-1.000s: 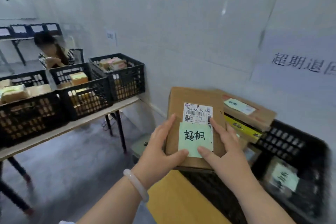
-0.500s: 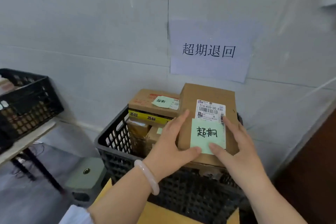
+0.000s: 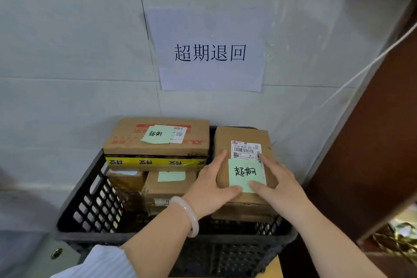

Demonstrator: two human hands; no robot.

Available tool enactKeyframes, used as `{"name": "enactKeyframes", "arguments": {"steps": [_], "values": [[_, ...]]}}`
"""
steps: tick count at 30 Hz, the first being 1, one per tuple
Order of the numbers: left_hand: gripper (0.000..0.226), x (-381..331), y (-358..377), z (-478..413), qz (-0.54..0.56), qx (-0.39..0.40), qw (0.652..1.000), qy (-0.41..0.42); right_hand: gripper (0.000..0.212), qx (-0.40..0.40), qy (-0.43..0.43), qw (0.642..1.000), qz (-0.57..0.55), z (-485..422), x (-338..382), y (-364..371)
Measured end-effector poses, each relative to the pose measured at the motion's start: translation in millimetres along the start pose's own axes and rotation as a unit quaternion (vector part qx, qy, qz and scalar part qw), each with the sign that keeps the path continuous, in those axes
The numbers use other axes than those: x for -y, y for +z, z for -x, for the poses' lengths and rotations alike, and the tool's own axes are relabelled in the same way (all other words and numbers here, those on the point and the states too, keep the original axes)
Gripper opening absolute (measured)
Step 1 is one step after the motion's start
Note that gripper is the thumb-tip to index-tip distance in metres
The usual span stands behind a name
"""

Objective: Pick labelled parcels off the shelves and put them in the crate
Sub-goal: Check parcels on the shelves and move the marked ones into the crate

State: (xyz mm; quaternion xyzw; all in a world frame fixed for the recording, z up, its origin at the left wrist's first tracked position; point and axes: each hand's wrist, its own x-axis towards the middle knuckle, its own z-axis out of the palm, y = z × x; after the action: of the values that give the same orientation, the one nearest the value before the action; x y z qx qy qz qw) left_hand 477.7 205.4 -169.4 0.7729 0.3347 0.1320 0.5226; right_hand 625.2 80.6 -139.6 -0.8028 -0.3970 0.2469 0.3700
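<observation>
The parcel (image 3: pixel 244 135) is in the right part of the black crate (image 3: pixel 94 210), on top of another brown box (image 3: pixel 243 212), with a white label (image 3: pixel 246 150) and a green note (image 3: pixel 246 175) on its top face. The left grip (image 3: pixel 212 189) holds its left edge and the right grip (image 3: pixel 277 187) its right edge. Both thumbs press on the near top, and the fingers lie half open along the sides. To the left is a big box with yellow tape (image 3: pixel 158 142). A paper sign (image 3: pixel 209 52) is on the far wall.

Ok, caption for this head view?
Left hand and right hand hold a labelled parcel over other parcels in the black crate.
</observation>
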Motion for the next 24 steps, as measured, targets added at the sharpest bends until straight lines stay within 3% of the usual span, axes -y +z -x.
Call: {"name": "enactKeyframes", "arguments": {"steps": [7,12,19,24], "values": [[0.100,18.0,-8.6,-24.8,-0.053,0.030,0.996,-0.067,0.082,0.053,0.031,0.991,0.116,-35.6,-7.4,19.8],[0.103,31.1,-6.2,-38.4,-0.093,0.045,0.991,-0.086,0.092,0.112,0.063,0.967,0.221,-47.8,-6.6,29.1],[0.091,33.1,1.5,-48.7,-0.173,0.052,0.979,-0.092,0.109,0.169,0.086,0.942,0.278,-66.6,-11.9,40.8],[0.076,28.3,-1.3,-38.3,-0.219,0.042,0.972,-0.076,0.103,0.139,0.022,0.957,0.252,-50.2,-13.3,38.8]]}}
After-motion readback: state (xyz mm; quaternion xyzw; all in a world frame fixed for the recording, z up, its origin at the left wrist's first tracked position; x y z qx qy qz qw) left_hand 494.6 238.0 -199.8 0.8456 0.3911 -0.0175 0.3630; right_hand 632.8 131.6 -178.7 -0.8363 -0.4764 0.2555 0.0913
